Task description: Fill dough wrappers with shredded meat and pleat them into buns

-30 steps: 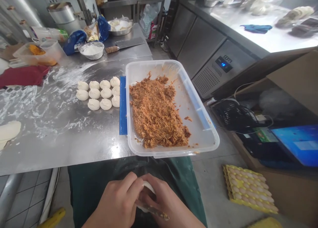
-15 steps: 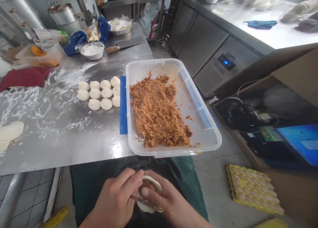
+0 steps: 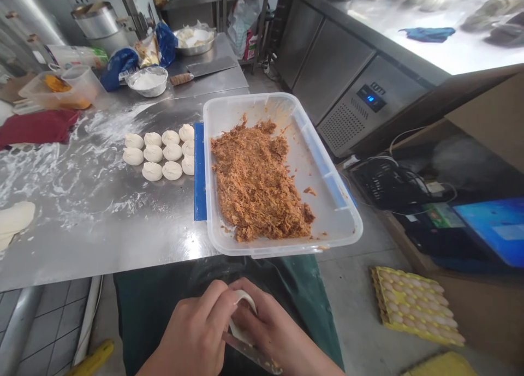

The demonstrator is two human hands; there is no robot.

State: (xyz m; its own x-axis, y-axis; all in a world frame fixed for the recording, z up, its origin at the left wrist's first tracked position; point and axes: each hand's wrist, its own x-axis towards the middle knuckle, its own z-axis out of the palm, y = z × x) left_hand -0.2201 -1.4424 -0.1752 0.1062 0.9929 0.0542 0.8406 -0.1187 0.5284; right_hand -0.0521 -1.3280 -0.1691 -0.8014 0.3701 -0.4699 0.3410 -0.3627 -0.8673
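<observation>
My two hands meet low in front of my green apron (image 3: 141, 310), below the near edge of the tabletop (image 3: 106, 245), with both forearms angling inward. My left hand (image 3: 198, 327) has its back turned up and its fingers curled over one side of the dough wrapper (image 3: 248, 300); my right hand (image 3: 272, 321) cups the other side, fingers bent around it. Both are grasping the wrapper, which stands folded between them, mostly covered by my fingers. A flat filling tool (image 3: 249, 352) slants beneath them, smeared near its lower end; I cannot tell which hand grips it.

Just beyond, a clear plastic tub (image 3: 344, 235) juts past the tabletop's right edge, with reddish-brown filling (image 3: 262, 179) heaped mainly toward its left side. Left of it sit rows of shaped dumplings (image 3: 172, 152). Farther back, a bowl (image 3: 153, 92) contains white powder, a plastic box (image 3: 44, 99) carries something orange, and a metal basin (image 3: 198, 51) has pale contents. Down at right, a yellow tray (image 3: 380, 310) is filled with eggs (image 3: 413, 305).
</observation>
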